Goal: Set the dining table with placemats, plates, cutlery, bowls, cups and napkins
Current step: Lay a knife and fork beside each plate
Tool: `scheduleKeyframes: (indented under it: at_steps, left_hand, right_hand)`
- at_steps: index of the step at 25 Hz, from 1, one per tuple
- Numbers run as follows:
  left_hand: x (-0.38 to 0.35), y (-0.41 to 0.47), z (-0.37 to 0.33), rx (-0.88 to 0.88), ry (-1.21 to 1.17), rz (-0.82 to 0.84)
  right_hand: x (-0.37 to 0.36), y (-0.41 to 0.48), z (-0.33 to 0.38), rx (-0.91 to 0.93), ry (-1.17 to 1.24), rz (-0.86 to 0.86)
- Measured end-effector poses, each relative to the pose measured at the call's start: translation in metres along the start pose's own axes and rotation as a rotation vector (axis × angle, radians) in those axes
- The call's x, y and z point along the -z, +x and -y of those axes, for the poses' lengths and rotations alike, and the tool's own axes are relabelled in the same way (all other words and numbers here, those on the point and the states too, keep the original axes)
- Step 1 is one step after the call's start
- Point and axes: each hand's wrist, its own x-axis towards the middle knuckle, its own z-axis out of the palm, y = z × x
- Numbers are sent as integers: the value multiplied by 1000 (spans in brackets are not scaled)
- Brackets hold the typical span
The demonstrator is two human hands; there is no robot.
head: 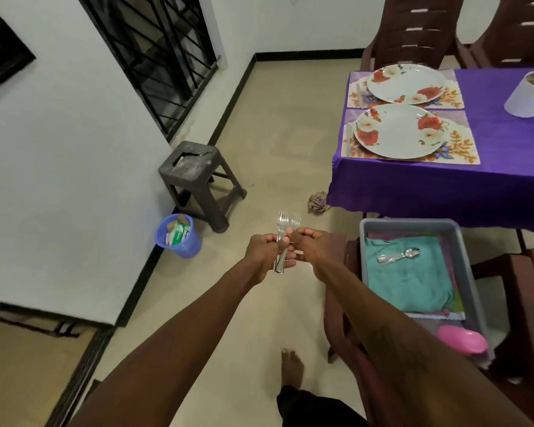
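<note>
The head view looks down over both outstretched arms, with the person standing on the floor just off the corner of the surface (506, 143). The left hand (267, 252) is curled round the handles of a bundle of forks (282, 224), tines up. The right hand (313, 246) pinches one fork just below its tines, probably to draw a single fork free while the other hand keeps the rest together.

On the surface, two placemats lie edge to edge, the near placemat (463, 149) carrying the near plate (401, 131) and the far placemat (452, 90) the far plate (406, 84). No cutlery lies beside either, so forks look like the step in hand.

To the right, a grey tub (467, 272) sits on a chair seat as the supply. In it a spoon (398, 255) rests on a teal cloth (413, 288), and a pink bowl (461, 340) lies at the tub's near end.
</note>
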Motion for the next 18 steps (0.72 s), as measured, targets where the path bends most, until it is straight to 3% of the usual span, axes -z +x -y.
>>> scheduleKeyframes:
  at_steps: [10, 18]
  left_hand:
    - [-10, 123, -81, -22, 110, 53]
    - [-53, 217, -128, 15, 113, 275]
  right_hand:
    - [4, 106, 68, 25, 165, -152]
    - [20, 191, 90, 41, 138, -393]
